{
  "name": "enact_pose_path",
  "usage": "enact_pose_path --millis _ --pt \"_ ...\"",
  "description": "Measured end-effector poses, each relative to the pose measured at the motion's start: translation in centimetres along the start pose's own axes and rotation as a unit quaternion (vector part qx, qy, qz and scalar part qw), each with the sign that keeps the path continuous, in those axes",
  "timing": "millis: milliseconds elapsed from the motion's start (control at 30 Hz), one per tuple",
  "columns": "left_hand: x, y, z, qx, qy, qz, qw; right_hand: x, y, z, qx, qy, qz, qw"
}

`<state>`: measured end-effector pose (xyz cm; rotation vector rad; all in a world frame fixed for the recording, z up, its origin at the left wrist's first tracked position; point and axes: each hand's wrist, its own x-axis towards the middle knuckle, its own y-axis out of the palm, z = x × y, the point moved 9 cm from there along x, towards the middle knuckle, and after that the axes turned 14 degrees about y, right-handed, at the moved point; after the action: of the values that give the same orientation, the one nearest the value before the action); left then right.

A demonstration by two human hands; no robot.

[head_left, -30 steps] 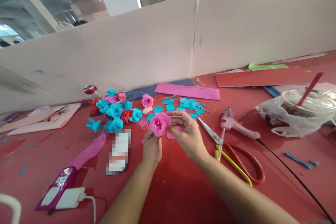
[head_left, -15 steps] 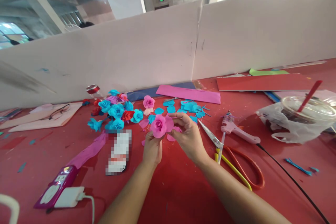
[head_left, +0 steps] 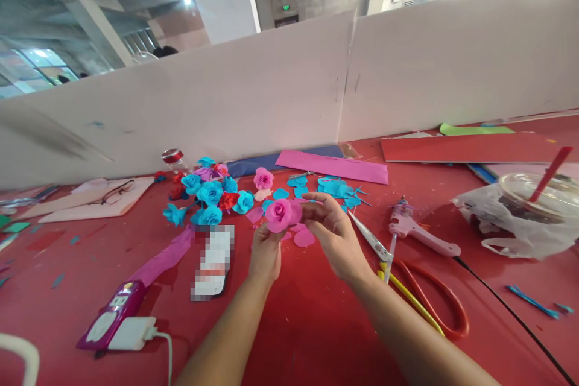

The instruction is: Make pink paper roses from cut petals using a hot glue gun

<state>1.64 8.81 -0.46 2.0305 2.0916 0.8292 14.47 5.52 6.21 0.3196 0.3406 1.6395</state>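
Note:
My left hand (head_left: 266, 256) is closed round the underside of a pink paper rose (head_left: 278, 216) and holds it up over the table. At the rose's right side, the curved fingers of my right hand (head_left: 335, 235) grip an outer pink petal (head_left: 296, 211); the fingertips are partly hidden behind it. Loose pink petals (head_left: 304, 237) lie just beneath my hands. Behind them are several cut blue petals (head_left: 335, 186) and a finished pink flower (head_left: 263, 178). A bunch of blue, red and purple paper flowers (head_left: 209, 192) rests to the left.
Scissors (head_left: 409, 289) and a pink glue gun (head_left: 423, 235) with a black cord lie to the right. Farther right is a lidded cup (head_left: 543, 193) in a plastic bag. A phone (head_left: 215, 262) and a purple power strip (head_left: 111, 316) with a white charger are on the left.
The view has shifted slightly, so everything sits a little to the right. The outer petal now lies closer against the rose, and the right-hand fingers have curled in behind it.

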Motion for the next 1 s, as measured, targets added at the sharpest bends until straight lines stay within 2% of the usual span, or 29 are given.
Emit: enact_pose_path --millis 167,300,500,600,733,833,1000 --pt "-0.1 0.1 0.0 0.032 0.005 0.01 0.999 0.5 -0.8 -1.4 0.073 0.075 -0.036 0.994" --pt "-0.2 0.3 -0.2 0.025 0.012 0.012 1.0 0.6 -1.4 -1.5 0.104 0.089 -0.053 0.989" --pt "-0.2 -0.2 0.7 -0.092 -0.061 -0.055 0.992 0.9 -2.9 -1.8 -0.012 0.08 -0.129 0.988" --pt "-0.3 0.1 0.8 -0.098 -0.073 -0.049 0.991 1.2 -2.4 -2.3 -0.071 0.094 -0.108 0.987" --pt "-0.5 0.8 0.6 -0.083 -0.073 -0.035 0.993 1.3 -1.4 -3.0 -0.088 0.11 -0.055 0.989" --pt "-0.6 0.6 0.6 -0.081 -0.081 -0.054 0.992 1.3 -1.4 -3.2 -0.102 0.113 -0.061 0.987" --pt "-0.5 0.3 0.7 -0.061 -0.089 -0.04 0.993 1.4 -1.3 -3.6 -0.102 0.119 -0.056 0.986"
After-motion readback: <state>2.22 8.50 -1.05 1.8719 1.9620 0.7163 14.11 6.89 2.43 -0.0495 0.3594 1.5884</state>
